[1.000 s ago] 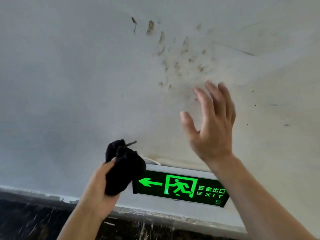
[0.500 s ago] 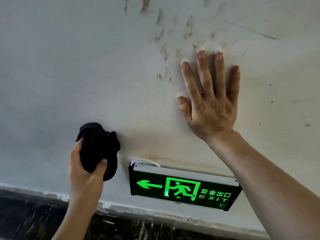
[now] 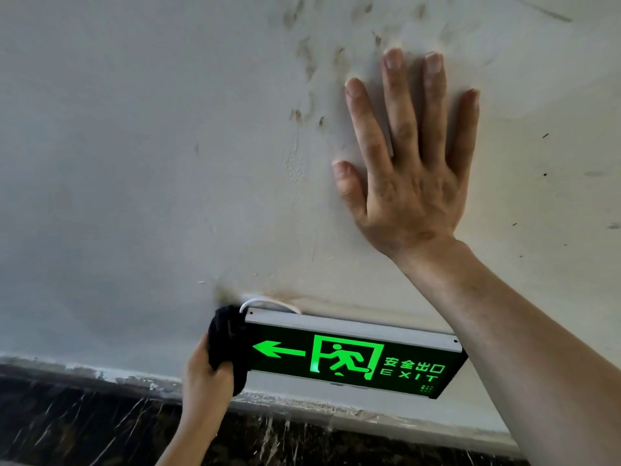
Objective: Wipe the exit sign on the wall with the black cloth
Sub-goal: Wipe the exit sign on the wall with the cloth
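A lit green exit sign (image 3: 349,359) with an arrow, a running figure and the word EXIT hangs low on the white wall. Its silver frame runs along the top. My left hand (image 3: 203,381) grips a bunched black cloth (image 3: 225,344) and presses it against the sign's left end. A white cable (image 3: 268,302) loops out above the sign's top left corner. My right hand (image 3: 406,169) lies flat on the wall above the sign, fingers spread, holding nothing. My right forearm crosses in front of the sign's right end.
The white wall (image 3: 134,163) carries brown smudges (image 3: 309,62) above and left of my right hand and small dark specks at the right. A dark marbled skirting (image 3: 84,425) runs below the wall's chipped bottom edge.
My left hand has carried the black cloth right and down from the bare wall onto the sign's left end. My right hand, raised a second ago, stays flat on the wall.
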{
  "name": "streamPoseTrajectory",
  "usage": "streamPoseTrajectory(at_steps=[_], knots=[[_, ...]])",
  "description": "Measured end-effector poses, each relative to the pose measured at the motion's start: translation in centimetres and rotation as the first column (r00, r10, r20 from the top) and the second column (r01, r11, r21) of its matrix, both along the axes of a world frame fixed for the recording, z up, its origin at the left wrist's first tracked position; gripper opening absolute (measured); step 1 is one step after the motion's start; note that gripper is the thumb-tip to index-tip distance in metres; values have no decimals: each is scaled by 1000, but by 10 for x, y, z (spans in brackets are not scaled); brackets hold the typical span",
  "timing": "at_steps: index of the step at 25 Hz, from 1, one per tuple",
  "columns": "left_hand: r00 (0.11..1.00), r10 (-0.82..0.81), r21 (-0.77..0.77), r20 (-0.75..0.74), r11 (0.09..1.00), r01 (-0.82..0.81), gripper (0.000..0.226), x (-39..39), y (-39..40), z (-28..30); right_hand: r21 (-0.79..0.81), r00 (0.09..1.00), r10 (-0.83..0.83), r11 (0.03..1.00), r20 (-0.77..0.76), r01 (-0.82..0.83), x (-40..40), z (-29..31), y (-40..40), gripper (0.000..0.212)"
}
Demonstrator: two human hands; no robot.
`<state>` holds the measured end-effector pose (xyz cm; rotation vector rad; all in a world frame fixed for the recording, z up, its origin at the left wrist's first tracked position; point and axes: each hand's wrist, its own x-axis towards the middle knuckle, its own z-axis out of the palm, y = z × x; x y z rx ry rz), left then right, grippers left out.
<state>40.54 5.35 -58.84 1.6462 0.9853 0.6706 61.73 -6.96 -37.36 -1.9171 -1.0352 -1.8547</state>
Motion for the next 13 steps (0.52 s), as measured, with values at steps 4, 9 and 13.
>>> streamPoseTrajectory(at_steps=[4,9,13], knots=[[990,-13,31,-139,999,18,35,-4,1,-25,4,1000,16,1000,4,-16,0,0,1,59],[944,-51,26,-327,998,63,22,-5,11,-42,6,1000,14,1000,-4,-14,0,1,0,59],[836,-143,58,-529,977,204,17,-14,22,-43,-12,1000,20,1000,-16,-20,-3,1,-1,59]])
